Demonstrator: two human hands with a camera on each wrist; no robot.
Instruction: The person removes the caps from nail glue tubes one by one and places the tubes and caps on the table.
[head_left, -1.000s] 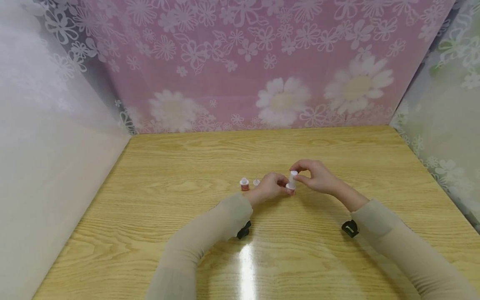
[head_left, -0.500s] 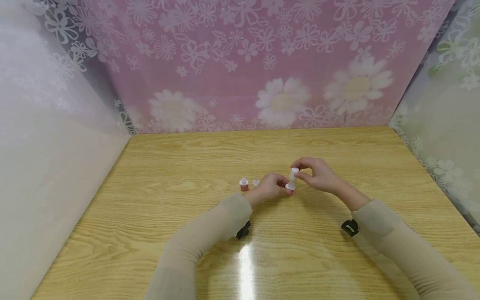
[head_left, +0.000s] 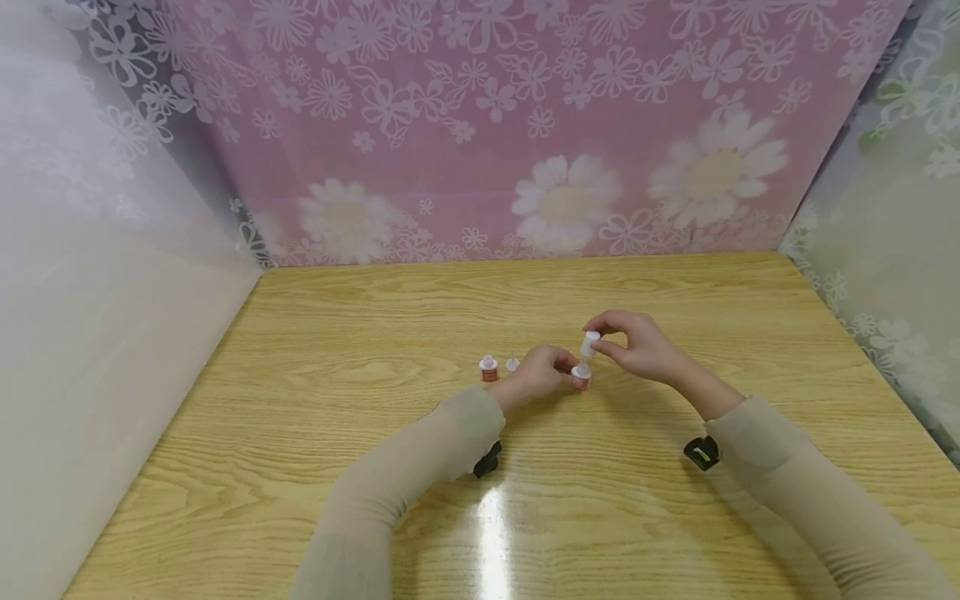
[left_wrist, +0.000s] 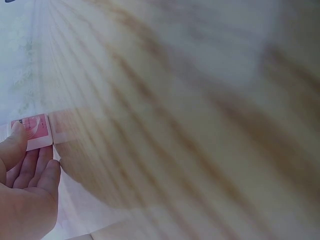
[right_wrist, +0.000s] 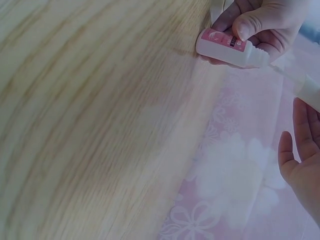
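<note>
- Two hands meet on one small bottle (head_left: 581, 377) with a pink label, standing on the wooden table (head_left: 675, 517) just right of centre; your left hand (head_left: 542, 375) has its fingers curled round the bottle's body, thumb on the label as the right wrist view shows.
- Your right hand (head_left: 637, 346) pinches the white cap (head_left: 589, 342) between thumb and fingertips, just above the bottle; a thin stem seems to run from the cap down into the neck, though it is too fine to be sure.
- If you pull the cap sideways rather than straight up, that stem could catch on the neck and tip the bottle, I judge.
- Your grip on the bottle is low and the bottle is small and light, so a tug could lift it off the table or spill what is inside.
- A loose pinch could drop the cap, which would likely roll across the smooth top.
- Just to the left of your left hand stand another small bottle (head_left: 488, 368) and a loose white cap (head_left: 513, 364); a backward sweep of that wrist could knock them over.
</note>
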